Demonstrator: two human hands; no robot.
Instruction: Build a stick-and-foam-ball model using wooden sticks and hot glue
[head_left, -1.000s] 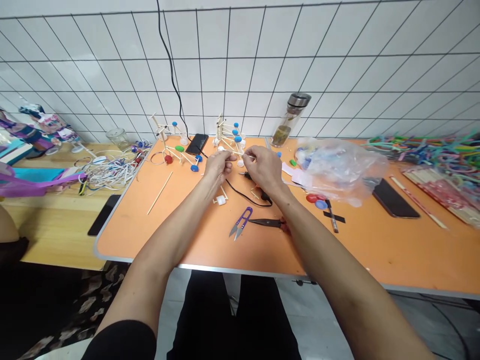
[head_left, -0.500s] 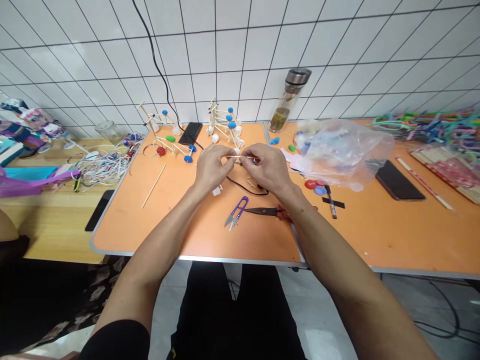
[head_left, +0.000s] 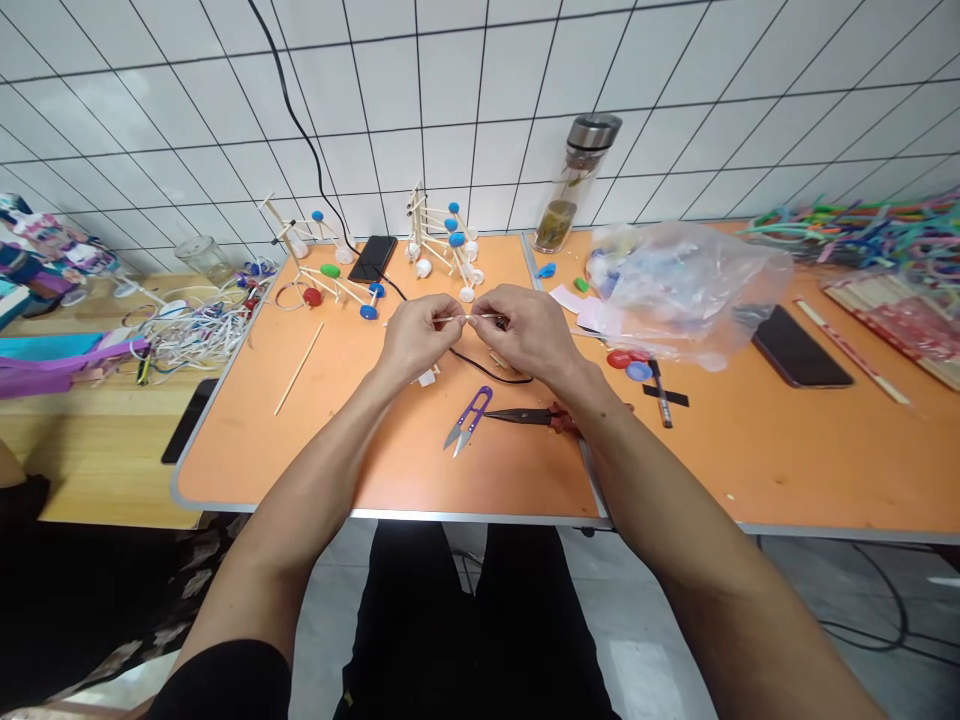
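Observation:
Both my hands are raised over the orange table [head_left: 315,450], close together. My left hand [head_left: 416,338] and my right hand [head_left: 526,335] pinch a thin wooden stick [head_left: 469,317] at its ends. A small dark bit shows by my right fingertips, too small to name. Just beyond my hands stands a stick model with blue caps and white feet [head_left: 442,240]. A second model with red and green pieces [head_left: 322,277] stands to its left. A black cable [head_left: 487,372] runs under my hands.
Purple thread snips [head_left: 469,420] and red-handled scissors [head_left: 525,416] lie near the table's front edge. A plastic bag [head_left: 686,295], glass bottle [head_left: 570,183] and black phone [head_left: 801,346] lie to the right. A tangle of white wire [head_left: 199,335] sits left, off the orange top.
My hands have come closer together around the stick. The whole scene has shifted up and left in view as my head moved. Nothing on the table has visibly moved.

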